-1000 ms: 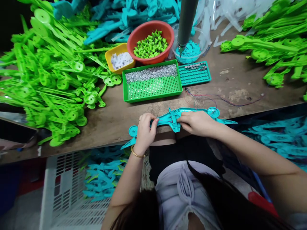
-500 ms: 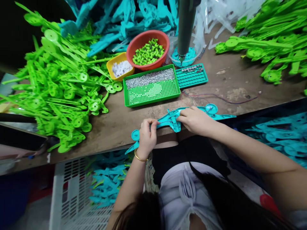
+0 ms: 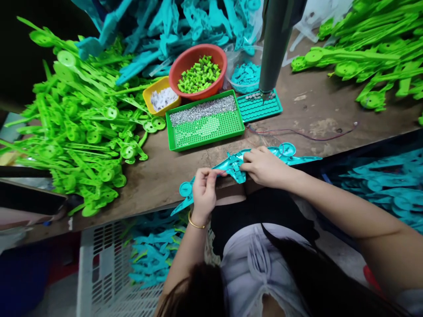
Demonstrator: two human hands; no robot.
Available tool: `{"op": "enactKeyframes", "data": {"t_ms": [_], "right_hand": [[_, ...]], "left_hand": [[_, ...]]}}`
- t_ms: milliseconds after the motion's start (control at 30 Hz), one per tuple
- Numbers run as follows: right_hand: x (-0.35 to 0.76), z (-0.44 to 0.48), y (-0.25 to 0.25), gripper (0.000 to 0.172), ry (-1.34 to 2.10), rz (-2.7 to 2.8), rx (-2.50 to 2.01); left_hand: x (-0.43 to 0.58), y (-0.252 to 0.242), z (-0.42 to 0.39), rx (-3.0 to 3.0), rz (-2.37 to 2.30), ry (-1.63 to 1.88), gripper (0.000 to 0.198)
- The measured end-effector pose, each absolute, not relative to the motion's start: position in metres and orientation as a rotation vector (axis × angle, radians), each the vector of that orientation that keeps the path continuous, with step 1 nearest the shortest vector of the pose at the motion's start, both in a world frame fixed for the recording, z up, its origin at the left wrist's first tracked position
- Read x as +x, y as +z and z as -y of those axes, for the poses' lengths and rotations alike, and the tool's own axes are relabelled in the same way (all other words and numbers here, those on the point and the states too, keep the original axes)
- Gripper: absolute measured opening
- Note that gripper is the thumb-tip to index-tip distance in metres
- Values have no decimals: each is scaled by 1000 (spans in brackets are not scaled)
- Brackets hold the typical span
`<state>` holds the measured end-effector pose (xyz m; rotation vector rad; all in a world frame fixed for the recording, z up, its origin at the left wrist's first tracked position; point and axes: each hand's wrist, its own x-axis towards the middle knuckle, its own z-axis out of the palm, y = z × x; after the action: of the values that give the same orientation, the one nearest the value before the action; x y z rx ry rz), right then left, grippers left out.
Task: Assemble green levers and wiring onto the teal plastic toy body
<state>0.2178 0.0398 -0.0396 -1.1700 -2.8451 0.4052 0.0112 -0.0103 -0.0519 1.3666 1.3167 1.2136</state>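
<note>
A long blue plastic shell half [image 3: 236, 171] lies hollow side up along the table's front edge, with a round cup near each end. My left hand [image 3: 205, 189] is over its left arm, thumb and forefinger pinched on what looks like a thin reddish wire [image 3: 222, 173]. On the shell's right side, close to the ribbed middle, rests my right hand [image 3: 266, 166]. Its fingers are bent and press into the shell; whether they also hold something small is hidden. Behind the shell, a red and dark wire [image 3: 297, 130] trails across the table.
A powered screwdriver [image 3: 276, 48] hangs over a teal tray [image 3: 261, 113] of small metal discs. Beside it stand a green tray [image 3: 205, 132] of screws, a red bowl [image 3: 176, 72] and a yellow tub [image 3: 147, 99]. Green parts [image 3: 82, 119] are piled left; a white crate [image 3: 102, 264] stands below.
The hanging screwdriver has shifted right, from over the clear bowl to over the teal tray. The view has moved slightly. Both hands stay at the shell with only small finger movement.
</note>
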Motion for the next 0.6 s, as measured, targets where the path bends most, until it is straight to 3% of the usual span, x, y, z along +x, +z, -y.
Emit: {"op": "enactKeyframes", "data": {"t_ms": [200, 433, 600], "right_hand": [[216, -37, -40, 25, 394, 2831, -1186], [214, -37, -41, 23, 435, 2795, -1190], [211, -37, -39, 23, 424, 2777, -1226]], "left_hand": [[5, -51, 21, 1722, -1064, 1054, 9], [-5, -51, 17, 1465, -1664, 1129, 20], [13, -49, 17, 1415, -1655, 1178, 19]]}}
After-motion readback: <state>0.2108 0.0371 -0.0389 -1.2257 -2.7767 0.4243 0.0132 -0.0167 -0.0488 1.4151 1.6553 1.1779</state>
